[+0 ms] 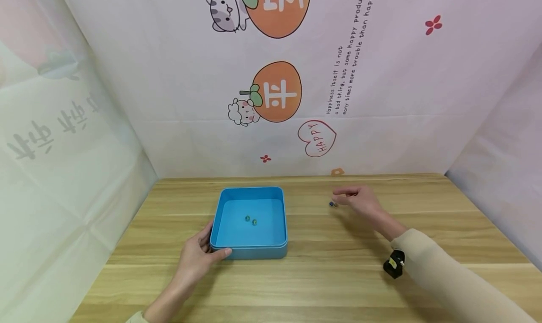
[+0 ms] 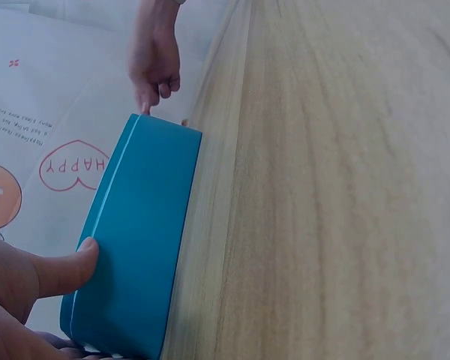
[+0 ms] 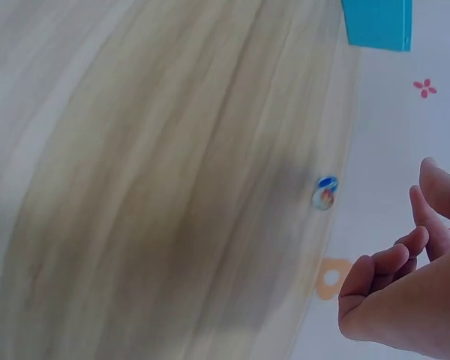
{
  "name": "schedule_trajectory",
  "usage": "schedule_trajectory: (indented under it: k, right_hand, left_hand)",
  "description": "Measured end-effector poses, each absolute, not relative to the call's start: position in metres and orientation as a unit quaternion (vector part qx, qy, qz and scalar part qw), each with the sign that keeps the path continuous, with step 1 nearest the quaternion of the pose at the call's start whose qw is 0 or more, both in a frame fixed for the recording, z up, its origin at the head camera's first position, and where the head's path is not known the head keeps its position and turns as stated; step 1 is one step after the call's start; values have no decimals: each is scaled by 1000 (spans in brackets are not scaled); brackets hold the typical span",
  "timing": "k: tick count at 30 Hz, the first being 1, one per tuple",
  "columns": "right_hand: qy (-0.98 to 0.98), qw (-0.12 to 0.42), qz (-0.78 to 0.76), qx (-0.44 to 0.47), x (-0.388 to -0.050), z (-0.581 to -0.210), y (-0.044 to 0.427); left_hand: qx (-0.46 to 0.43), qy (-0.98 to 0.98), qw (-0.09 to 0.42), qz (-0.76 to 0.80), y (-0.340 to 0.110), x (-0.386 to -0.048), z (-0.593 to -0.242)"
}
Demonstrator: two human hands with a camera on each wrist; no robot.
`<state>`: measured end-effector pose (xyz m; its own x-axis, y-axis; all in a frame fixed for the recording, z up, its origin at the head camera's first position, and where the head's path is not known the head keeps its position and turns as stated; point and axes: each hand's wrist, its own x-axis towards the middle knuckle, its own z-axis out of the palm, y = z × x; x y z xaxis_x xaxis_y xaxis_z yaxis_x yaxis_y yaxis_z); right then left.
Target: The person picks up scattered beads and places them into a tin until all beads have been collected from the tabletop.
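A blue square box (image 1: 249, 253) stands on the table, with two small greenish marbles (image 1: 254, 222) lying apart on its floor. My left hand (image 1: 195, 257) grips its near left corner, thumb against the front wall; the left wrist view shows the thumb of that hand (image 2: 37, 277) on the box side (image 2: 139, 240). To the right of the box, my right hand (image 1: 364, 203) hovers beside two marbles side by side, a blue one (image 3: 328, 182) and a clear one with orange (image 3: 323, 199). In the right wrist view the hand (image 3: 412, 292) has thumb and index finger apart, other fingers bent, with nothing visible between them.
A wooden table (image 1: 338, 280) lies under everything. A printed white cloth (image 1: 190, 78) hangs behind its back edge, and more cloth hangs at both sides. A black device (image 1: 394, 264) is at the right wrist, by the sleeve (image 1: 444, 271).
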<state>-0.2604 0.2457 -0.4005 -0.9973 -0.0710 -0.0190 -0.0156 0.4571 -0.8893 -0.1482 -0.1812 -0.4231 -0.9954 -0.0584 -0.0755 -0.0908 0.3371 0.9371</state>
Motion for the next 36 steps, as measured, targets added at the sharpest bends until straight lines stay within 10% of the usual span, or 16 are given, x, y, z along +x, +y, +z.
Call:
schedule_trajectory:
  k: [36]
  right_hand:
    - [895,54,-443,2,-270,-425,264]
  left_hand:
    - [-51,815,13,577,-181,-147,-422]
